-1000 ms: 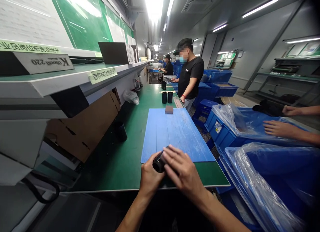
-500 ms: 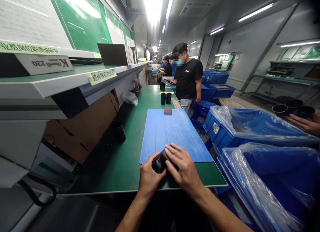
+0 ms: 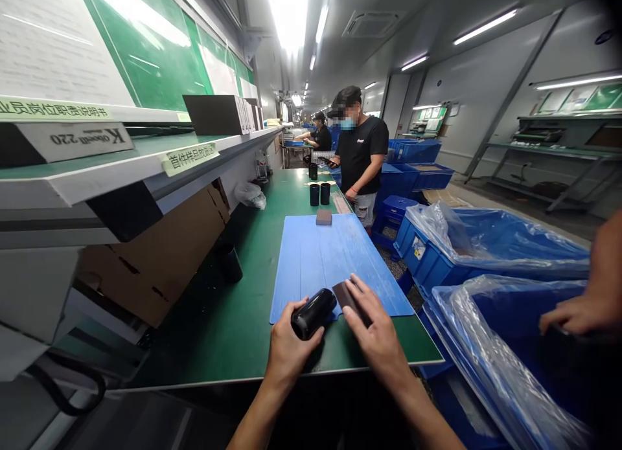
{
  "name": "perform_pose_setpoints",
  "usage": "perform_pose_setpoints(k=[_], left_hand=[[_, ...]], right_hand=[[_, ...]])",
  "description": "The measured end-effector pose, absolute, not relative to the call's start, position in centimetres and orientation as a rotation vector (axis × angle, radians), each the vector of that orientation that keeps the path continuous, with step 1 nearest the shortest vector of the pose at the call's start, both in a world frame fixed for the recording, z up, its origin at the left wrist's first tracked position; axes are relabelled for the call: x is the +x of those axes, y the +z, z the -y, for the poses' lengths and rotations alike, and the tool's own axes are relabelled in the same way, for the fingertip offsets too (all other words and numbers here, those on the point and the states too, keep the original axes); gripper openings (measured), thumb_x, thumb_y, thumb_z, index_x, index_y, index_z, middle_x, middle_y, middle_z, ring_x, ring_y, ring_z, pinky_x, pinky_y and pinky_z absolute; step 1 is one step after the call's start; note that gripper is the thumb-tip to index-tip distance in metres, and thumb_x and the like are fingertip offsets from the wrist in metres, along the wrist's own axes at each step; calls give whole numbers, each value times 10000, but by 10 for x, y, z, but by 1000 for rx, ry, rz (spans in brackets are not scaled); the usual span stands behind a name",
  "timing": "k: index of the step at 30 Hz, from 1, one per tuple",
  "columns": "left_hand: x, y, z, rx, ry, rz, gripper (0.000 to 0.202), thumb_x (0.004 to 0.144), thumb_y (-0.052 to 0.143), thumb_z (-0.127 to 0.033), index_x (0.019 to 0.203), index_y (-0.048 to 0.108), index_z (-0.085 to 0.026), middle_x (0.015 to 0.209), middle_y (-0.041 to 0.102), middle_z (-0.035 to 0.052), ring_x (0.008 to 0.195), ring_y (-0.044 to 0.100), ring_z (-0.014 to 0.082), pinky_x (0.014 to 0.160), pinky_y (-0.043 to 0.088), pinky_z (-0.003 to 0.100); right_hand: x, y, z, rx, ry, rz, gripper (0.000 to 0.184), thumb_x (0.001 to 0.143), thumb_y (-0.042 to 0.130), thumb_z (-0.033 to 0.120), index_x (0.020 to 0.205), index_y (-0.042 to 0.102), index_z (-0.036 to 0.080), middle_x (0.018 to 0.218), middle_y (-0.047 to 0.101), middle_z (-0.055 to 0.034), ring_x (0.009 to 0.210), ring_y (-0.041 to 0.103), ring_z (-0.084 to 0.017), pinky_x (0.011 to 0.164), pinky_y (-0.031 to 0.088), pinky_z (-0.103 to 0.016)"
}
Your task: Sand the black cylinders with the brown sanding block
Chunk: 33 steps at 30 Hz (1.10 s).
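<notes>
My left hand (image 3: 287, 340) is wrapped around a glossy black cylinder (image 3: 315, 313), which lies tilted over the near edge of the blue mat (image 3: 335, 249). In my right hand (image 3: 372, 320) is a brown sanding block (image 3: 346, 300), gripped between thumb and fingers. A small gap separates the block from the cylinder's right end. A second brown sanding block (image 3: 324, 217) rests at the mat's far edge. Two black cylinders (image 3: 319, 194) stand upright beyond it, and another black cylinder (image 3: 229, 263) stands to the left on the green table.
The green table (image 3: 257, 243) runs away from me under a shelf (image 3: 194, 155). Blue bins (image 3: 461, 262) with plastic liners stand to the right. A co-worker's hand (image 3: 576, 317) reaches into the nearest bin with a dark object. A person in black (image 3: 364, 149) stands beyond the table's right side.
My right hand has moved right with the sanding block, away from the cylinder. The co-worker's hand at right has come down into the near bin. The standing person's arm has shifted.
</notes>
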<state>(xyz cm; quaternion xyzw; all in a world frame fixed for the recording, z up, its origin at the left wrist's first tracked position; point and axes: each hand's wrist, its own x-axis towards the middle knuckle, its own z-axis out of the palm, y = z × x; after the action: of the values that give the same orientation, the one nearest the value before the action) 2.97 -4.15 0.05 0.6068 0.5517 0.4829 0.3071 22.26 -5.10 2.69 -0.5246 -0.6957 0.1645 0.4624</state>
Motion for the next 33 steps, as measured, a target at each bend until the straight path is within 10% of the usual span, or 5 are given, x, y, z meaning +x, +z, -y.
perform_pose_setpoints(k=[33], left_hand=[[30,-5,45,1606,1299,-1376,422,816,661,-227,1237,667,-201,1168,753,67,1040,727,238,929,583,336]], right_hand=[[179,31,65,-1267,249,2095,502,1009,476,279,1507,426,321,1555,431,-41,1468,364,-280,1124,387,-566]])
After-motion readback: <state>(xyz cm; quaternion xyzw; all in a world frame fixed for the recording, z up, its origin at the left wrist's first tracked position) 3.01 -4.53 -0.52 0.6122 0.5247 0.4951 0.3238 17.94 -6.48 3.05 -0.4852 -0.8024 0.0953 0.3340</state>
